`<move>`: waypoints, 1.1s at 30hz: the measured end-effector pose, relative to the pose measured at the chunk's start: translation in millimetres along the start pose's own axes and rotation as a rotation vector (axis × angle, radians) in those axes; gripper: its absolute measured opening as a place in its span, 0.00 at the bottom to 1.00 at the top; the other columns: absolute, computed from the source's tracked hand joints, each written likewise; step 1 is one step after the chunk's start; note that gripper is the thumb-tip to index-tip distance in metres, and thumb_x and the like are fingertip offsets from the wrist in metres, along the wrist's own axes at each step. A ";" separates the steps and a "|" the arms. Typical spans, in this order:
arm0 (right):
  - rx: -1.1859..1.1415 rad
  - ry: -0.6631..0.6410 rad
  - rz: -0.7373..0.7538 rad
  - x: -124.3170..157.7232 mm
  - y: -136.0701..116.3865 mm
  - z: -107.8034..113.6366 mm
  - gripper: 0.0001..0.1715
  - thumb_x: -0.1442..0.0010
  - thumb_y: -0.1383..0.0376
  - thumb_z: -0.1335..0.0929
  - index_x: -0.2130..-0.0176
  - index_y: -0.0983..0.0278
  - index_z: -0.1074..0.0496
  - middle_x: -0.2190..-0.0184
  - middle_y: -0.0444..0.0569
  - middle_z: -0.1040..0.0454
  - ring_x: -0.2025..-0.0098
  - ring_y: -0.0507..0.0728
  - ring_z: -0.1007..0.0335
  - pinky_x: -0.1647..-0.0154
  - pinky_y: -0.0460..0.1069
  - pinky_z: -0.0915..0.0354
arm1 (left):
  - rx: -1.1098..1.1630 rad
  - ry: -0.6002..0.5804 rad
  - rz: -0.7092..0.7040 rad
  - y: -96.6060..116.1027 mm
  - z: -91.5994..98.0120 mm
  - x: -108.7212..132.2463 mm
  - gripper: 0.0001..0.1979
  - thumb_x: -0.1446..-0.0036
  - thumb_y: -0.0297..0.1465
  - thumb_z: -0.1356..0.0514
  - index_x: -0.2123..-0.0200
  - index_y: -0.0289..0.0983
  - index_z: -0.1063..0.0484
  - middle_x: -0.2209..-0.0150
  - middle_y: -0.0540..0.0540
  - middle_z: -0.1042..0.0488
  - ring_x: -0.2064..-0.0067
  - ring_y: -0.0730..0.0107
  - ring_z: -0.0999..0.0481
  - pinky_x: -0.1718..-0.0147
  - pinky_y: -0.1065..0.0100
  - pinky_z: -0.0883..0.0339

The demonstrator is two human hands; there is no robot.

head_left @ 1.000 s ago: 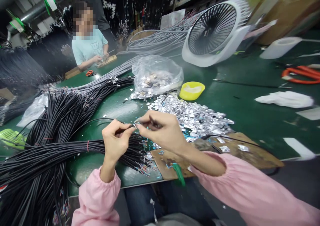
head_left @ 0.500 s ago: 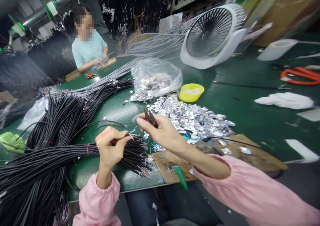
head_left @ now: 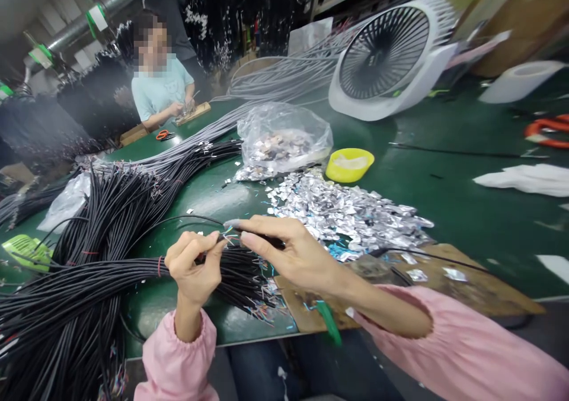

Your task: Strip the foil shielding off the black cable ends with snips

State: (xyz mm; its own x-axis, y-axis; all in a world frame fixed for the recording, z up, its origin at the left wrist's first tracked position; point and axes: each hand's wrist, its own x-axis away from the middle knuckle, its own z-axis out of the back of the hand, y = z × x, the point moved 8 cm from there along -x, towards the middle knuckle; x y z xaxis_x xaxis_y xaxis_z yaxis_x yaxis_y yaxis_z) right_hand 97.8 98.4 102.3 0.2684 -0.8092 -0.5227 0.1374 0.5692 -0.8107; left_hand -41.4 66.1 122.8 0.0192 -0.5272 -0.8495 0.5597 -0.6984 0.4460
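Observation:
My left hand (head_left: 194,263) pinches a black cable close to its stripped end, where several thin coloured wires (head_left: 230,233) fan out. My right hand (head_left: 299,252) reaches in from the other side, thumb and forefinger at these wires. A small pair of dark snips (head_left: 272,241) lies along that hand, partly hidden by its fingers. Beneath both hands a thick bundle of black cables (head_left: 111,273) runs across the table, tied with a red band (head_left: 159,266), its coloured wire ends spread to the right. Whether the right fingertips grip a wire is too small to tell.
Behind my right hand lies a heap of silvery foil pieces (head_left: 355,211). Near it are a clear plastic bag (head_left: 284,137), a yellow bowl (head_left: 349,165) and a white fan (head_left: 384,63). A worn board (head_left: 480,276) sits at the front edge. Across the table a person works.
My right hand has come down and closer to the cable end; its fingers now meet the wires. The snips' blades, which pointed up before, now lie low along the hand. The view has shifted slightly.

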 end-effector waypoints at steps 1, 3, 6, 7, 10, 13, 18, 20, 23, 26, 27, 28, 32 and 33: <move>0.001 0.003 -0.002 0.1 -0.2 0.5 0.15 0.40 0.66 0.38 0.61 0.65 0.23 0.75 0.48 0.25 0.75 0.52 0.32 0.76 0.46 0.37 | -0.005 -0.004 -0.005 0.5 -0.3 -0.3 0.07 0.53 0.21 0.35 0.74 0.38 0.28 0.79 0.54 0.33 0.78 0.80 0.36 0.79 0.75 0.40; 0.004 -0.001 -0.009 0.4 -0.3 1.0 0.15 0.40 0.66 0.37 0.62 0.65 0.22 0.74 0.48 0.25 0.74 0.52 0.31 0.74 0.46 0.37 | -0.018 -0.009 -0.014 1.7 -0.8 -0.7 0.06 0.52 0.22 0.35 0.74 0.38 0.27 0.79 0.54 0.32 0.78 0.79 0.35 0.79 0.74 0.40; -0.011 -0.011 -0.023 0.5 0.2 0.9 0.15 0.40 0.66 0.38 0.63 0.64 0.22 0.74 0.48 0.24 0.72 0.53 0.30 0.73 0.46 0.35 | -0.030 -0.008 -0.012 2.1 -1.3 -0.4 0.06 0.53 0.23 0.35 0.74 0.38 0.27 0.79 0.54 0.32 0.78 0.79 0.35 0.79 0.74 0.39; -0.019 -0.017 -0.026 0.4 0.4 0.5 0.15 0.40 0.66 0.38 0.63 0.64 0.22 0.74 0.48 0.24 0.72 0.53 0.30 0.72 0.46 0.35 | -0.025 -0.007 -0.009 2.0 -1.4 -0.2 0.06 0.53 0.22 0.35 0.74 0.38 0.27 0.79 0.54 0.32 0.78 0.79 0.35 0.79 0.74 0.39; -0.024 -0.022 -0.032 0.4 1.7 -0.1 0.15 0.40 0.66 0.38 0.63 0.64 0.22 0.74 0.48 0.24 0.72 0.53 0.30 0.72 0.46 0.35 | -0.003 -0.006 -0.007 1.9 -2.3 0.6 0.06 0.53 0.22 0.35 0.74 0.38 0.27 0.79 0.54 0.32 0.79 0.79 0.35 0.80 0.74 0.39; -0.013 0.002 -0.034 0.6 3.3 1.7 0.15 0.40 0.65 0.37 0.63 0.64 0.22 0.72 0.49 0.23 0.72 0.53 0.29 0.71 0.47 0.34 | -0.029 -0.016 -0.010 2.8 -3.7 0.0 0.06 0.52 0.21 0.36 0.74 0.38 0.27 0.78 0.54 0.32 0.78 0.79 0.34 0.79 0.75 0.38; 0.024 0.070 -0.051 0.8 4.6 7.2 0.16 0.40 0.64 0.37 0.63 0.66 0.22 0.74 0.50 0.24 0.75 0.54 0.31 0.76 0.47 0.37 | -0.134 -0.038 0.021 2.1 -4.6 -2.3 0.04 0.51 0.24 0.35 0.72 0.38 0.27 0.74 0.52 0.27 0.73 0.76 0.29 0.75 0.74 0.35; 0.041 0.091 -0.050 0.7 3.9 8.4 0.16 0.40 0.64 0.37 0.63 0.66 0.22 0.75 0.50 0.24 0.75 0.53 0.31 0.77 0.46 0.37 | -0.120 -0.058 0.093 -3.3 -5.2 -1.0 0.03 0.50 0.25 0.36 0.71 0.38 0.28 0.75 0.53 0.27 0.74 0.76 0.29 0.74 0.74 0.34; 0.079 0.107 -0.035 0.8 2.7 8.4 0.16 0.40 0.64 0.38 0.62 0.66 0.22 0.76 0.49 0.25 0.75 0.53 0.31 0.76 0.47 0.37 | -0.077 -0.119 0.167 -8.8 -8.9 2.6 0.02 0.47 0.26 0.38 0.71 0.38 0.27 0.78 0.54 0.29 0.78 0.78 0.31 0.76 0.75 0.36; 0.116 0.115 -0.026 1.1 3.1 8.1 0.16 0.40 0.64 0.38 0.61 0.67 0.22 0.74 0.50 0.24 0.74 0.54 0.30 0.74 0.47 0.36 | -0.092 -0.185 0.205 -11.7 -12.6 4.8 0.04 0.44 0.28 0.40 0.72 0.37 0.27 0.81 0.54 0.31 0.79 0.78 0.32 0.77 0.75 0.38; 0.119 0.114 -0.025 1.2 3.5 8.0 0.16 0.40 0.64 0.37 0.61 0.67 0.22 0.73 0.50 0.24 0.74 0.54 0.30 0.73 0.48 0.36 | -0.096 -0.206 0.226 -13.4 -13.7 5.3 0.06 0.44 0.29 0.41 0.72 0.37 0.27 0.81 0.53 0.32 0.79 0.78 0.32 0.78 0.75 0.40; 0.117 0.115 -0.024 1.4 3.9 8.0 0.16 0.40 0.64 0.37 0.62 0.68 0.22 0.73 0.50 0.23 0.73 0.54 0.29 0.72 0.48 0.35 | -0.091 -0.227 0.253 -15.6 -14.8 5.8 0.07 0.43 0.30 0.42 0.73 0.37 0.27 0.81 0.53 0.32 0.79 0.78 0.33 0.79 0.74 0.41; 0.078 0.124 -0.037 1.9 5.7 8.0 0.15 0.41 0.64 0.37 0.65 0.67 0.22 0.75 0.48 0.24 0.75 0.53 0.30 0.74 0.46 0.36 | 0.066 -0.318 0.422 -27.2 -23.3 9.8 0.13 0.41 0.34 0.44 0.75 0.35 0.28 0.81 0.52 0.33 0.82 0.80 0.37 0.83 0.75 0.46; 0.073 0.133 -0.050 2.0 6.8 8.4 0.15 0.41 0.63 0.37 0.66 0.67 0.22 0.75 0.48 0.25 0.75 0.52 0.31 0.74 0.46 0.37 | 0.122 -0.325 0.463 -29.5 -25.4 10.8 0.14 0.41 0.34 0.44 0.76 0.35 0.28 0.82 0.52 0.33 0.83 0.80 0.38 0.84 0.75 0.47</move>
State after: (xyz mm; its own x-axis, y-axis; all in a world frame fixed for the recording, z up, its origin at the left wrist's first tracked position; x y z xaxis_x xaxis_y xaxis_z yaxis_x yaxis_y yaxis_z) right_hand 107.3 101.9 98.0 0.1315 -0.8464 -0.5161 0.2178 0.5325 -0.8179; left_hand -36.7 93.3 93.3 -0.0270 -0.8992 -0.4367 0.4534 -0.4004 0.7963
